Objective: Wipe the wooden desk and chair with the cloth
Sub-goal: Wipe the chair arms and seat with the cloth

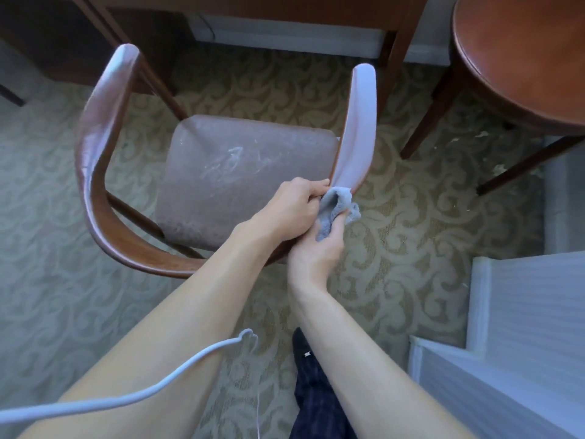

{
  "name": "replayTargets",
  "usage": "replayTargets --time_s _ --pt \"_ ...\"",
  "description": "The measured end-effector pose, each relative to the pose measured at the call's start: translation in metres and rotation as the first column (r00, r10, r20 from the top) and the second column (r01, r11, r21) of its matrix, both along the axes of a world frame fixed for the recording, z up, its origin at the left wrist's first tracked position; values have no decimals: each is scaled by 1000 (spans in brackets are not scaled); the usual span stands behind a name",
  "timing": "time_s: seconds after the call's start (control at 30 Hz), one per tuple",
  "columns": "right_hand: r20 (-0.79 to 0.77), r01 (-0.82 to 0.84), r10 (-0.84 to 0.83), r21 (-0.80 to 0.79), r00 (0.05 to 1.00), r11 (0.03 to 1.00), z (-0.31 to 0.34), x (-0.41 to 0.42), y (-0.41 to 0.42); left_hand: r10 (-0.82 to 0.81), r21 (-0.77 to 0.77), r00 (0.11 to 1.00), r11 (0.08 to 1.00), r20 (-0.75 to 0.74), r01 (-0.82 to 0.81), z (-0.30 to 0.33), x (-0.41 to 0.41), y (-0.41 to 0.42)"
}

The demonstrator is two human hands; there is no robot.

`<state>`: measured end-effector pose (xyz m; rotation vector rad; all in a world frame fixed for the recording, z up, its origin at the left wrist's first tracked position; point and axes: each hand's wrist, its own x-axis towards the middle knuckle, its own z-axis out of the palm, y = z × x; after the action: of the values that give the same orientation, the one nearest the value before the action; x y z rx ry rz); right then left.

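Observation:
A wooden armchair with a curved back rail and a brown padded seat stands below me on the carpet. A small grey cloth is bunched against the near end of its right armrest. My left hand pinches the cloth at the armrest's inner edge. My right hand holds the cloth from beneath, thumb up against it. The wooden desk runs along the top of the view, with one leg beside the chair.
A round wooden side table on slanted legs stands at the upper right. White bedding fills the lower right corner. A white cable crosses my left forearm. My dark trouser leg and sock show on the patterned carpet.

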<state>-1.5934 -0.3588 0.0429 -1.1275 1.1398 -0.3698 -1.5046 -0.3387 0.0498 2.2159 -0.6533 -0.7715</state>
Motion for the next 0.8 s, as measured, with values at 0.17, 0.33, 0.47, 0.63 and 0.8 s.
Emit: replayTargets --time_s 0.17,0.33,0.47,0.63,0.8 --pt "17 -56 57 -48 998 997 3 -6 -10 15 64 1000 998 5 -16 8 -8 0" --pt "-65 -128 126 -24 990 992 -4 3 -37 102 -17 993 995 56 -101 7 -22 17" --pt "-117 -146 136 -80 984 986 -9 5 -36 138 -36 988 990 71 -136 2 -32 33" --pt "-83 -69 60 -106 995 992 -9 -4 2 109 -45 993 993 54 -107 0 -36 44" --pt "-109 -34 17 -157 994 987 -7 -4 22 65 -37 998 997 2 -65 8 -36 75"
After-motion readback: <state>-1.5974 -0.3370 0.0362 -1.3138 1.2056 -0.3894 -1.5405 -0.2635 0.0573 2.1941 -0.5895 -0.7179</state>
